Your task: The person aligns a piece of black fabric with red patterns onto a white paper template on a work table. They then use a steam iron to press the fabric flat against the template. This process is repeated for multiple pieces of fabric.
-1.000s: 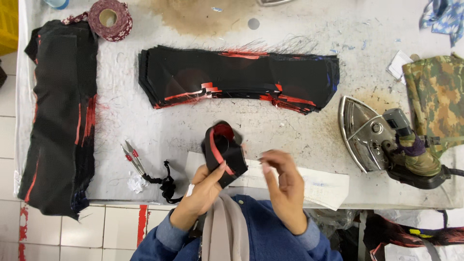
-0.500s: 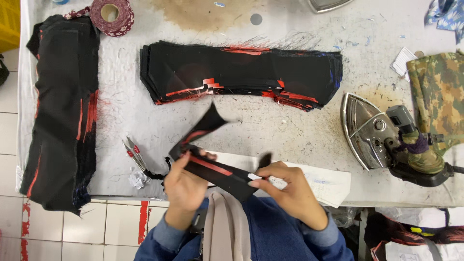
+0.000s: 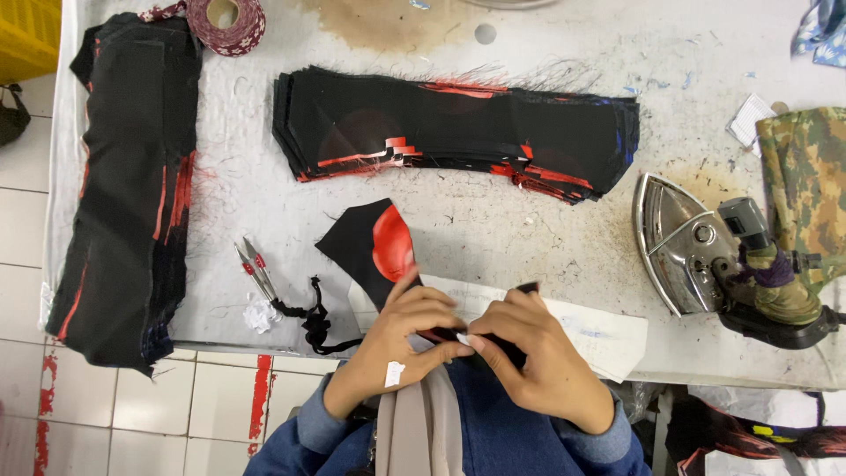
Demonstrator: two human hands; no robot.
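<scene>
My left hand (image 3: 401, 339) and my right hand (image 3: 538, 353) meet at the near table edge, both pinching a small black fabric piece with a red patch (image 3: 374, 242). Its free end lies flat on the table, up and left of my hands. The part under my fingers is mostly hidden. A white paper strip (image 3: 590, 330) lies beneath my hands. A long stack of black and red fabric pieces (image 3: 458, 132) lies farther back, apart from both hands.
A second pile of black cloth (image 3: 123, 185) hangs over the left table edge. Red-handled snips (image 3: 254, 269) on a black cord lie left of my hands. An iron (image 3: 696, 256) rests at the right beside camouflage fabric (image 3: 806, 185). A patterned tape roll (image 3: 231, 19) sits at the back left.
The fabric piece went from bunched in the air to stretched between my hands, then down onto the table. Both hands came together at its near end.
</scene>
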